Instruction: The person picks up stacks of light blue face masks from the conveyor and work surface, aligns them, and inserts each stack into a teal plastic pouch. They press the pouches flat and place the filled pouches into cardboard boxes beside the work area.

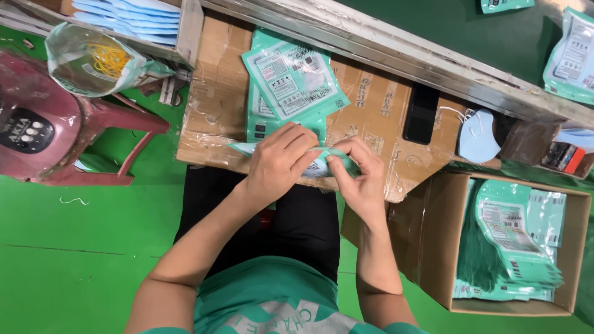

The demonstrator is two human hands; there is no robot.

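My left hand and my right hand meet over the near edge of a flattened cardboard sheet that lies across my lap. Both pinch the same teal plastic pouch, which is mostly hidden under my fingers. Just beyond my hands lies a small stack of flat teal pouches with white printed labels.
A black phone and a light blue face mask lie on the cardboard at right. An open cardboard box at lower right holds several teal pouches. A dark red plastic stool stands on the green floor at left, with a bag of yellow rubber bands above it.
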